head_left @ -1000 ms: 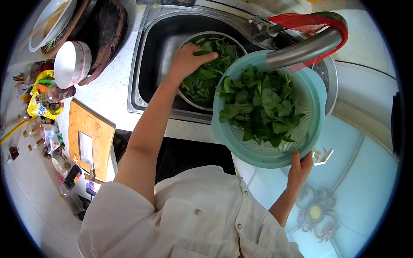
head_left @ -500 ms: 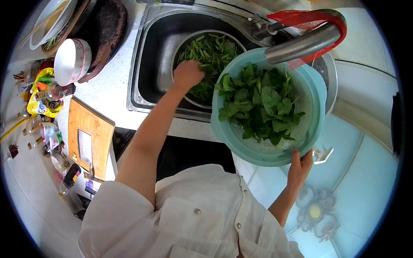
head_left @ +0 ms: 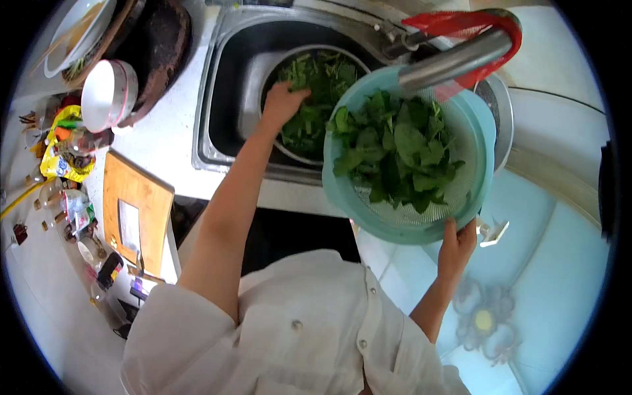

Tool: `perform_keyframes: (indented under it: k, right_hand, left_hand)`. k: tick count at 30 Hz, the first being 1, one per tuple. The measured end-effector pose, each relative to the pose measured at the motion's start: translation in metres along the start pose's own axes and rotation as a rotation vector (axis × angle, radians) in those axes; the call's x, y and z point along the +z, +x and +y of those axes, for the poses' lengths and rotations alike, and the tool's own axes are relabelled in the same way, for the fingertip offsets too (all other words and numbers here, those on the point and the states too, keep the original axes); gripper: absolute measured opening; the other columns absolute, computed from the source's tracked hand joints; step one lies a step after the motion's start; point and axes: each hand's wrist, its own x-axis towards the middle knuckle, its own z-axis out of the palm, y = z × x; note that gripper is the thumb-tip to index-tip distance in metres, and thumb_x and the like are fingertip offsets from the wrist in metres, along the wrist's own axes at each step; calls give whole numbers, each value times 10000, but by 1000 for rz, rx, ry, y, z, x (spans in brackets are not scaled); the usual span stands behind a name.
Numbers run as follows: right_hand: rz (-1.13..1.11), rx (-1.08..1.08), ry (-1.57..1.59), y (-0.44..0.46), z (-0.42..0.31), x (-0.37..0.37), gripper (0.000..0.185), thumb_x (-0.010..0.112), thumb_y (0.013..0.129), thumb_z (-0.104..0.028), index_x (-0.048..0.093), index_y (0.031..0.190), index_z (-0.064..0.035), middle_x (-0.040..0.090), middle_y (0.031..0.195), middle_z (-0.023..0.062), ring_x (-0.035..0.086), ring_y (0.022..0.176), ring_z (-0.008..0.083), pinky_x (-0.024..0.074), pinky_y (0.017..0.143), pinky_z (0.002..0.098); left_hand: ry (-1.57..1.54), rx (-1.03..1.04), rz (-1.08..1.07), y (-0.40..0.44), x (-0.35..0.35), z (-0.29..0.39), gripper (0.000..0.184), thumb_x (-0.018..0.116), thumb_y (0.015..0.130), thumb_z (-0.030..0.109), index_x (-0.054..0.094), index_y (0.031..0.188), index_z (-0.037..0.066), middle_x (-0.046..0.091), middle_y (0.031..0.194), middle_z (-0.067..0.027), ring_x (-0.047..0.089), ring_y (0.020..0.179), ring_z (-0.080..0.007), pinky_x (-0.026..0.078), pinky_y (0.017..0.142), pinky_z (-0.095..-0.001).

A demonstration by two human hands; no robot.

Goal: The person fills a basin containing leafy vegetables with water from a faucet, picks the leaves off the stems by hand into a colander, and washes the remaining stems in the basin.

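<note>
In the sink, a round metal basin [head_left: 266, 85] holds cut leafy greens [head_left: 316, 76]. My left hand [head_left: 284, 104] reaches over its near-left rim, with fingers curled into the greens and the tips partly hidden among the leaves. My right hand [head_left: 457, 247] grips the near rim of a pale green colander [head_left: 388, 227], thumb on top and fingers beneath. Loose dark green leaves [head_left: 401, 148] are piled in the colander. It is held beside the basin, overlapping its right side and the sink edge.
A metal faucet [head_left: 454, 62] wrapped with red mesh [head_left: 428, 23] overhangs the colander. Behind the colander is a metal pot [head_left: 504, 125]. Left of the sink [head_left: 204, 145] stand a white bowl [head_left: 100, 95], a dark wooden board [head_left: 168, 59] and a light wooden board [head_left: 148, 197].
My left hand has shifted slightly up and left within the greens. The colander, held in my right hand, has risen a little in view.
</note>
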Motion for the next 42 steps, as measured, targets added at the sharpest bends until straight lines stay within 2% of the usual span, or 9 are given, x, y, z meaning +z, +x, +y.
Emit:
perform_keyframes:
  k: [8,13,16,25,31,33,36,38,42]
  right_hand:
    - [-23,-41,111,15,17,16,344,509,835,-17,484,1171,53,586,932,60,511,818,97,416,738,225]
    - [-82,-55,260,18,18,33,338,506,837,-11,481,1166,59,589,988,89,534,876,125,424,785,243]
    - [-128,16,266,22,17,39,313,510,837,-15,493,1141,57,593,986,89,536,876,128,421,787,247]
    - [-152,17,324,22,27,50,280,532,820,-51,525,1082,47,597,944,79,540,819,131,432,735,256]
    - [-187,-95,396,17,28,60,349,532,822,-55,510,1160,31,599,934,69,532,809,113,435,722,246]
    - [-210,-80,390,14,31,62,359,538,819,-61,508,1165,29,603,918,69,532,792,111,437,709,246]
    - [-248,-71,409,13,29,65,357,540,813,-69,514,1155,30,610,912,71,539,794,113,440,714,250]
    - [-289,-65,448,12,29,66,334,535,808,-76,530,1122,38,616,931,77,552,833,121,441,751,257]
    - [-314,-125,553,16,44,79,405,537,810,-77,489,1202,13,628,868,77,531,702,81,446,649,240]
  left_hand:
    - [-145,336,-80,-121,-28,129,376,646,733,267,643,1009,12,650,744,-165,642,669,-275,503,667,-345]
    - [-121,718,-156,-164,27,143,525,721,714,370,602,1115,53,643,939,-172,631,871,-264,485,803,-371]
    - [318,1015,43,-166,37,136,548,724,707,383,586,1146,88,626,984,-167,604,931,-275,451,870,-369]
    - [419,1070,-33,-170,1,158,393,623,796,223,538,1171,146,617,703,-58,607,710,-235,464,647,-378]
    - [523,722,-171,-155,6,140,231,507,894,218,503,1087,92,470,547,-7,478,473,-180,363,481,-300]
    - [-353,208,-515,-140,4,137,174,459,917,199,501,1055,102,328,514,48,321,427,-113,251,446,-246]
    - [-596,-79,-623,-134,-14,134,160,429,923,200,503,1028,104,218,536,80,216,469,-69,188,457,-224]
    - [-610,-77,-582,-138,-15,138,144,507,864,132,510,1006,107,254,520,78,250,469,-63,207,470,-215]
    - [33,270,-281,-157,-7,145,318,620,730,47,502,1025,64,373,544,49,361,488,-63,286,474,-230]
